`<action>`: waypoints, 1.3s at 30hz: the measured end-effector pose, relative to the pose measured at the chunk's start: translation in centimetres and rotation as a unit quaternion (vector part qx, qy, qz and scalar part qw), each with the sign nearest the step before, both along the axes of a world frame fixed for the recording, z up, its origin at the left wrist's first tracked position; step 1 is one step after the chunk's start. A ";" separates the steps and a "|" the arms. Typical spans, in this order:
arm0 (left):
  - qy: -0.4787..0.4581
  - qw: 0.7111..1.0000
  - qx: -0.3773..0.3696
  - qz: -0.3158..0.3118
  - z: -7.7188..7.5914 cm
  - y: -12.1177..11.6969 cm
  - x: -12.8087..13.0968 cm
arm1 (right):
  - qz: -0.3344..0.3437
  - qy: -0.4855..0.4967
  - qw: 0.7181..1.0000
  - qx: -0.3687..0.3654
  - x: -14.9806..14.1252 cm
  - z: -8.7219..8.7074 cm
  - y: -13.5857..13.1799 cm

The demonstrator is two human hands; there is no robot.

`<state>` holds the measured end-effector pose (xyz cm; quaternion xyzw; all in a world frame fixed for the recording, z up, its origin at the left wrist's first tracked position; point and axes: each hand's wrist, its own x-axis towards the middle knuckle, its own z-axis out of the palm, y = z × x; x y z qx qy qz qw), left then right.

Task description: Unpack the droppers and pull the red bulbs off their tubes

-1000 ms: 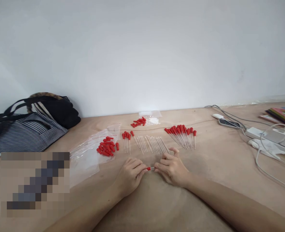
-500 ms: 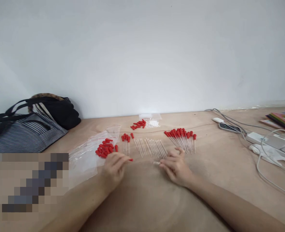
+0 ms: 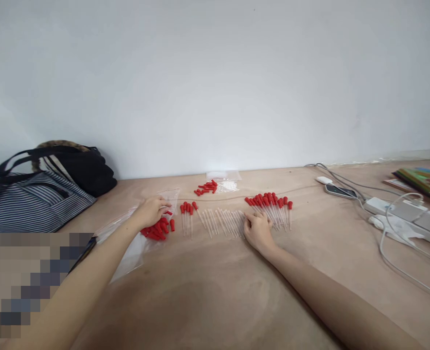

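Note:
My left hand [image 3: 152, 211] is stretched over the far side of a heap of red rubber bulbs [image 3: 158, 229]. Its fingers look parted, with one red bulb [image 3: 168, 212] just under the fingertips. Several bare clear dropper tubes [image 3: 218, 222] lie side by side in the middle. At their right end, my right hand [image 3: 258, 231] pinches a thin clear tube, mostly hidden by the fingers. Droppers with red bulbs fitted [image 3: 269, 201] fan out just beyond that hand. A smaller group of fitted droppers [image 3: 187, 214] lies left of the bare tubes.
Clear plastic bags [image 3: 130, 257] lie under my left forearm. Farther back are more red bulbs [image 3: 206, 187] beside another clear bag [image 3: 224, 176]. A striped bag [image 3: 28, 204] stands at left. Cables, a phone-like device [image 3: 340, 191] and a power strip [image 3: 404, 211] occupy the right side.
My left hand has moved left and away from me to the bulb heap; the red bulb no longer shows pinched in it. My right hand has moved forward to the row of tubes.

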<state>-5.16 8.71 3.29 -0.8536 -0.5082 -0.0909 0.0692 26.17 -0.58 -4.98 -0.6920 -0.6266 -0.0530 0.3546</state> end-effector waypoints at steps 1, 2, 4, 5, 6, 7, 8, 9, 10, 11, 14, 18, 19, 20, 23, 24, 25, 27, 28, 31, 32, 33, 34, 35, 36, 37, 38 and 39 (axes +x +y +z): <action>-0.001 1.000 0.008 -0.003 0.1 -0.1 0.3 | -0.005 -0.010 1.000 -0.002 -0.1 -0.1 0.1; -0.001 1.000 0.016 -0.012 0.3 -0.3 0.6 | -0.007 -0.020 1.000 0.004 -0.1 -0.2 0.1; 0.008 0.998 0.029 -0.046 0.6 -0.6 1.7 | -0.009 -0.033 0.999 0.025 -0.1 -0.4 0.1; 0.018 0.997 0.034 -0.068 0.7 -0.7 2.4 | -0.009 -0.037 0.999 0.033 -0.1 -0.5 0.1; 0.032 0.995 0.038 -0.088 0.8 -0.7 3.1 | -0.007 -0.039 0.999 0.035 -0.1 -0.5 0.1; 0.052 0.992 0.046 -0.106 0.9 -0.6 3.9 | -0.005 -0.041 0.999 0.033 -0.1 -0.6 0.1; 0.077 0.988 0.055 -0.122 0.9 -0.3 4.8 | -0.003 -0.041 0.999 0.026 -0.1 -0.6 0.1; 0.103 0.983 0.062 -0.136 0.9 0.0 5.5 | -0.001 -0.039 0.999 0.019 -0.1 -0.6 0.1; 0.127 0.978 0.067 -0.150 0.8 0.5 6.3 | 0.002 -0.033 0.999 0.014 -0.1 -0.5 0.1; 0.147 0.973 0.069 -0.164 0.6 1.1 6.9 | 0.006 -0.024 1.000 0.015 0.0 -0.5 0.1; 0.181 0.961 0.056 -0.203 0.2 2.8 8.3 | 0.019 0.018 0.999 0.035 0.1 -0.3 0.2; 0.206 0.950 0.042 -0.230 -0.3 4.1 8.9 | 0.032 0.066 0.996 0.048 0.3 -0.1 0.0; 0.210 0.949 0.041 -0.233 -0.4 4.3 9.0 | 0.034 0.073 0.996 0.045 0.2 0.0 -0.1; 0.213 0.948 0.039 -0.234 -0.4 4.4 9.0 | 0.035 0.078 0.995 0.042 0.2 0.2 -0.1; 0.217 0.946 0.036 -0.237 -0.2 4.4 8.8 | 0.039 0.081 0.996 0.029 0.0 0.6 -0.3; 0.215 0.946 0.036 -0.238 0.0 4.3 8.6 | 0.040 0.079 0.996 0.025 0.0 0.7 -0.3; 0.212 0.947 0.037 -0.238 0.4 4.3 8.3 | 0.041 0.076 0.996 0.023 0.0 0.8 -0.4; 0.206 0.948 0.039 -0.238 1.6 4.0 7.5 | 0.044 0.071 0.996 0.026 -0.1 0.9 -0.4; 0.205 0.949 0.040 -0.237 2.3 3.7 7.0 | 0.048 0.071 0.996 0.032 -0.1 0.9 -0.4; 0.194 0.951 0.039 -0.239 4.1 1.6 5.1 | 0.074 0.072 0.993 0.063 -0.1 1.2 -0.8; 0.176 0.953 0.038 -0.245 4.4 0.4 4.6 | 0.092 0.073 0.991 0.068 -0.1 1.5 -1.0; 0.142 0.958 0.047 -0.246 4.5 -1.0 4.2 | 0.117 0.074 0.988 0.066 -0.1 1.8 -1.4; 0.098 0.961 0.058 -0.250 4.2 -2.5 4.0 | 0.151 0.076 0.984 0.056 -0.1 2.3 -1.8; 0.052 0.962 0.064 -0.261 3.7 -4.2 4.0 | 0.193 0.078 0.977 0.039 -0.1 2.9 -2.3; 0.001 0.960 0.072 -0.270 2.9 -5.9 4.2 | 0.239 0.078 0.968 0.017 0.0 3.5 -2.8; -0.037 0.958 0.077 -0.273 1.9 -7.6 4.5 | 0.284 0.076 0.956 -0.006 0.0 4.1 -3.4; -0.068 0.956 0.084 -0.274 0.9 -9.1 5.1 | 0.322 0.066 0.944 -0.027 0.1 4.6 -3.9; -0.096 0.951 0.094 -0.278 -0.2 -10.5 5.7 | 0.350 0.047 0.935 -0.041 0.1 4.9 -4.5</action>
